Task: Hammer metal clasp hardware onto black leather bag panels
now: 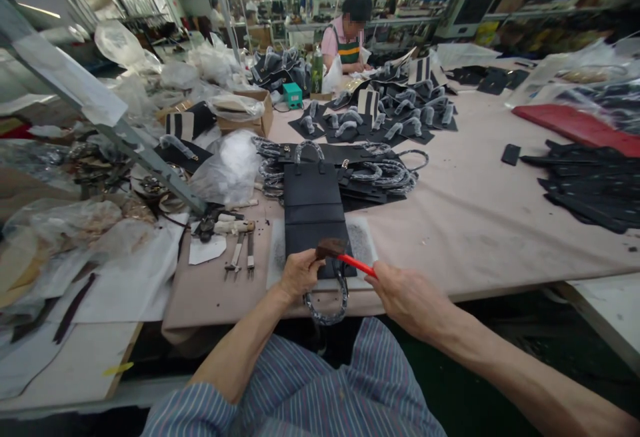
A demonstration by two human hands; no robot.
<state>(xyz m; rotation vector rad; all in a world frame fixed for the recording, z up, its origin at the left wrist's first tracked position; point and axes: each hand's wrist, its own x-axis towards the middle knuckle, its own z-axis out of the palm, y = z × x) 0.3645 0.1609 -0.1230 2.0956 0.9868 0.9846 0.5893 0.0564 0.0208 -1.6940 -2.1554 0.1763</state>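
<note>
A black leather bag panel [315,213] with wrapped loop handles lies before me on a pale slab [363,237]. My right hand [400,290] grips the red handle of a hammer [356,263]. The hammer's dark head is over the near part of the panel, close to my left fingers. My left hand [301,273] is closed at the panel's left near edge; what its fingers pinch is hidden by the hammer head. One plastic-wrapped handle [327,320] hangs over the table's front edge, between my hands.
More black pieces with wrapped handles [380,173] are stacked just behind. Hand punches [243,253] lie to the left near a clear plastic bag [227,170]. Black strips [590,183] and a red sheet [575,127] are at right. A co-worker [345,40] sits across the table.
</note>
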